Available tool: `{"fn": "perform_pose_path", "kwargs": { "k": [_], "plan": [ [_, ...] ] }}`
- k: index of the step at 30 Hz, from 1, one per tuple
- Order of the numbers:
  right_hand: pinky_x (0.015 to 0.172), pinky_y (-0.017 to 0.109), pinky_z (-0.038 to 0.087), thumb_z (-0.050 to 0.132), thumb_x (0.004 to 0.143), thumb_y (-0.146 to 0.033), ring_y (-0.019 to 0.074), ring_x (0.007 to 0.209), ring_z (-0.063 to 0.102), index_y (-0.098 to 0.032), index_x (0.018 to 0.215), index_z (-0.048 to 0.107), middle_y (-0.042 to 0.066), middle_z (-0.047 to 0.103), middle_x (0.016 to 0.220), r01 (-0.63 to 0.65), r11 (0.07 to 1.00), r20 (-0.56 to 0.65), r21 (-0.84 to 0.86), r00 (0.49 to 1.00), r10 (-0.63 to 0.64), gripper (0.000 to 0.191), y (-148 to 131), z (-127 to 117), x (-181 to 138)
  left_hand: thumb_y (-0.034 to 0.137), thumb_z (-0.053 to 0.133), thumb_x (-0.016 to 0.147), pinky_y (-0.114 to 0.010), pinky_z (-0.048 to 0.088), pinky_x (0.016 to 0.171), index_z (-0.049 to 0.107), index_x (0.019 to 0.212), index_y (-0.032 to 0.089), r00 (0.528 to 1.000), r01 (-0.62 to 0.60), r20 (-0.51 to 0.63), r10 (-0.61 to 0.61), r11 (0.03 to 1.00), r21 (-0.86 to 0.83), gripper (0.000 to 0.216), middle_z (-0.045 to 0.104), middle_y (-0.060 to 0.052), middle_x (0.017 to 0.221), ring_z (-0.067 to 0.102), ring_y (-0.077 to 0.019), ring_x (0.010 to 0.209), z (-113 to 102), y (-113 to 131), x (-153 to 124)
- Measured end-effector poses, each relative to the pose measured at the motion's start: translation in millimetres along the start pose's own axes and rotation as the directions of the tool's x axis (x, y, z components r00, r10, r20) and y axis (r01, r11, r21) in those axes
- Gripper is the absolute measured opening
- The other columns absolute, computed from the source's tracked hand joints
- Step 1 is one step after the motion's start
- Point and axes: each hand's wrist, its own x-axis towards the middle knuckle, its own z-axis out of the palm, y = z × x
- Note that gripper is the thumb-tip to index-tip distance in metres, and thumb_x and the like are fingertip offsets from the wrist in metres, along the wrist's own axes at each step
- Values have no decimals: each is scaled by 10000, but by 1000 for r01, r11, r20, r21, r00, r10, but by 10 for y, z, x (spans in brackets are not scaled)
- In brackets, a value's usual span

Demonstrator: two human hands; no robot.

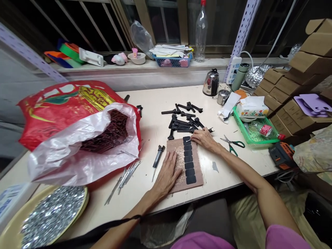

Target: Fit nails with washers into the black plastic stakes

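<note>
My left hand [167,173] lies flat on the near edge of a brown wooden board [172,180], beside a scatter of pale granules [178,166]. A column of black rectangular pads [189,159] runs down the board. My right hand [203,138] rests at the column's top, and a thin bright pin [187,140] seems pinched in its fingertips against the top pad. Left of the board lies a black handled piece [157,156] with a metal spike. Several loose metal rods [127,180] sit nearer the bag. A heap of black plastic pieces [183,121] lies just beyond my right hand.
A red bag with white liner [64,107] holds dark rods at the table's [155,131] left. A tray of silver pieces [52,216] sits front left. Green-handled scissors [233,145], a green basket [249,133], a kettle [210,83] and stacked cardboard boxes [293,100] stand right.
</note>
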Motion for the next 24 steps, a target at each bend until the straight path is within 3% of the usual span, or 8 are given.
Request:
{"fn": "perform_pose_path", "kwargs": {
  "k": [8,12,15,19,24],
  "plan": [
    [713,307,236,393,997,-255,138,721,489,-198,849,676,5,655,770,216,972,-107,-94,968,-225,324,-219,222,-384,380,335,963,-531,289,1126,23,1509,234,1000,-15,-15,16,999,31,646,259,-149,1552,183,-277,1439,-22,33,-15],
    [695,303,236,405,994,-263,139,723,501,-189,845,679,20,660,773,189,976,-129,-109,971,-203,320,-285,243,-477,384,341,962,-537,286,1126,36,1507,226,999,-34,-13,35,999,38,644,264,-162,1546,179,-278,1442,-26,36,-5],
    [698,295,256,420,989,-284,142,760,528,-186,876,686,33,669,819,147,988,-120,-45,981,-151,306,-290,231,-484,398,351,959,-534,293,1122,155,1492,207,999,-29,-25,30,999,18,598,296,-169,1529,206,-278,1436,-38,41,0],
    [706,294,293,424,984,-319,155,806,559,-189,934,692,48,678,882,79,995,-120,57,990,-71,303,-299,210,-531,394,359,960,-490,337,1107,460,1340,223,995,12,-94,-19,997,-77,429,426,-125,1452,373,-253,1360,-99,70,-24],
    [708,304,339,435,978,-306,171,822,576,-207,984,691,57,673,918,-40,989,-86,142,995,52,274,-337,160,-596,361,381,959,-427,458,978,658,1106,245,979,28,-200,-51,993,-114,335,618,-84,1154,560,-221,1109,-267,121,-113]
  ]
}}
